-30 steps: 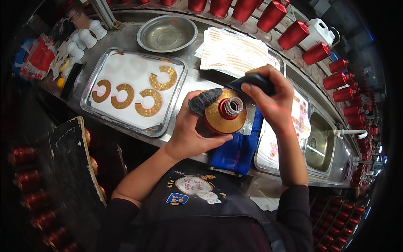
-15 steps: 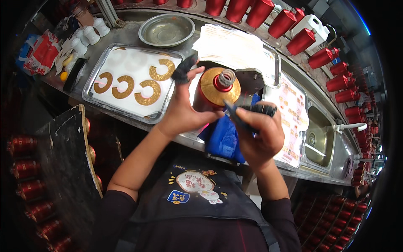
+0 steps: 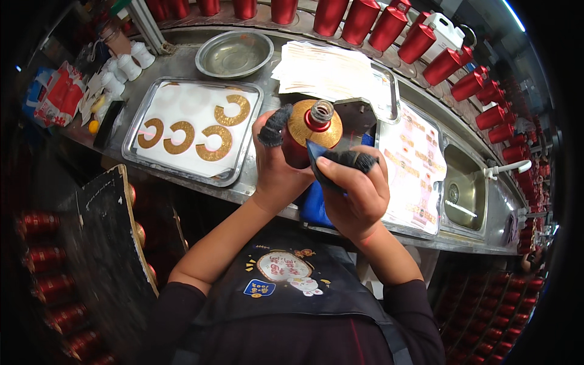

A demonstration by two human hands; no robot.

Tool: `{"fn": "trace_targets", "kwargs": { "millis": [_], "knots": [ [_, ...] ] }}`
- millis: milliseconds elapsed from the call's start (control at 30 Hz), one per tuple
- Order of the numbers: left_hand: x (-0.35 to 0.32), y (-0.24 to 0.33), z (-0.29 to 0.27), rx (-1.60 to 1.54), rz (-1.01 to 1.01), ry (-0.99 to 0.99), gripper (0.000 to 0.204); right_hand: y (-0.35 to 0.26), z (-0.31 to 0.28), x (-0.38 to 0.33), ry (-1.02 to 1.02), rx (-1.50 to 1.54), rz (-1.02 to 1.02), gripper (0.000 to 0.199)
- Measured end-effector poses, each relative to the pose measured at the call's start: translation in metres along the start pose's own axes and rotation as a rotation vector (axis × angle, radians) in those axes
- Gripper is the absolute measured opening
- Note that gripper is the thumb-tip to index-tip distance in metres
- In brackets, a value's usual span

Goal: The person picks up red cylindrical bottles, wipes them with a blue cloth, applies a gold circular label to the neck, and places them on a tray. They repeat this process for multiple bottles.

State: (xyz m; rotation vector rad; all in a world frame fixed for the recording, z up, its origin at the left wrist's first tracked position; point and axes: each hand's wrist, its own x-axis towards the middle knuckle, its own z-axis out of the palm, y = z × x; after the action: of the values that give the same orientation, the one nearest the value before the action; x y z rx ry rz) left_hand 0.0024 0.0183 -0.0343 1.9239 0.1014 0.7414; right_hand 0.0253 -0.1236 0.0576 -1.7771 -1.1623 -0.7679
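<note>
A red bottle (image 3: 294,152) stands upright before me, with a gold collar-shaped label (image 3: 299,128) around its shoulder and a clear threaded neck on top. My left hand (image 3: 272,173) is wrapped around the bottle's left side, black covers on some fingertips. Pinched in my right hand (image 3: 359,198) is a thin dark scraper (image 3: 317,159); its tip touches the front edge of the gold label. Black covers sit on fingers of this hand too. To the left, a metal tray (image 3: 226,177) carries several C-shaped gold labels (image 3: 214,143) on white backing.
Behind the bottle are a metal bowl (image 3: 234,55) and a paper stack (image 3: 325,70). A dark metal bracket (image 3: 358,115) stands by the bottle, above a blue cloth (image 3: 314,208). Printed label sheets (image 3: 410,164) and a sink (image 3: 461,188) lie right. Red bottles line the back.
My left hand has closed around the bottle's side from an open pose. My right hand has shifted slightly left, bringing the scraper against the gold label. The view has tilted a little.
</note>
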Motion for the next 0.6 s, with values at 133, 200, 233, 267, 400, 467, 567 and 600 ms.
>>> {"fn": "trace_targets", "kwargs": {
  "millis": [133, 200, 233, 267, 400, 467, 567, 600],
  "knots": [
    [0.002, -0.008, -0.004, -0.118, -0.096, -0.105, 0.09, 0.008, -0.006, 0.004, -0.129, 0.165, -0.115, 0.034],
    [0.003, -0.006, -0.003, -0.03, -0.045, -0.17, 0.083, 0.009, -0.011, 0.004, -0.026, 0.065, 0.038, 0.037],
    [0.004, -0.003, -0.003, -0.022, -0.074, -0.226, 0.081, 0.011, -0.016, 0.003, -0.076, 0.052, 0.165, 0.037],
    [0.007, 0.001, -0.004, -0.116, -0.145, -0.208, 0.079, 0.01, -0.019, 0.0, -0.072, 0.156, 0.151, 0.036],
    [0.04, 0.028, -0.015, -0.144, -0.109, -0.047, 0.085, 0.017, -0.048, -0.017, -0.065, 0.743, 0.949, 0.033],
    [0.065, 0.044, -0.025, -0.192, -0.135, -0.027, 0.088, 0.031, -0.065, -0.028, 0.079, 0.744, 1.096, 0.025],
    [0.074, 0.071, -0.033, -0.548, -0.294, -0.255, 0.082, 0.047, -0.084, -0.05, 0.154, 0.703, 1.342, 0.009],
    [0.071, 0.077, -0.025, -0.526, -0.455, -0.324, 0.082, 0.047, -0.089, -0.059, 0.064, 0.594, 1.41, 0.013]
  ]
}}
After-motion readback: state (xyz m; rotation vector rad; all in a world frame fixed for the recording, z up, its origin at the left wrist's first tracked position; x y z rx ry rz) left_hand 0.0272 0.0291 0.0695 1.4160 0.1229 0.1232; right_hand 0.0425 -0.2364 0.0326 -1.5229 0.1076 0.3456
